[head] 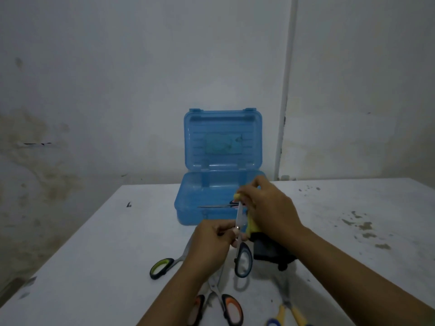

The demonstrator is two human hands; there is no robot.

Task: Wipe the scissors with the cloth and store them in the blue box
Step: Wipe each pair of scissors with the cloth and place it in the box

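My left hand (211,241) grips a pair of scissors with a dark blue-grey handle (243,260) near the pivot, blades pointing up and away. My right hand (266,208) holds a yellow cloth (251,225) wrapped round the blades. Behind them stands the blue box (188,203), its lid (222,140) upright against the wall. One pair of scissors (216,206) lies inside it.
On the white table (94,267) lie green-handled scissors (162,267), orange-handled scissors (221,302) and yellow-and-blue scissors (287,314) near the front edge. A dark object (270,252) sits under my right wrist. A white pipe (283,114) runs down the wall.
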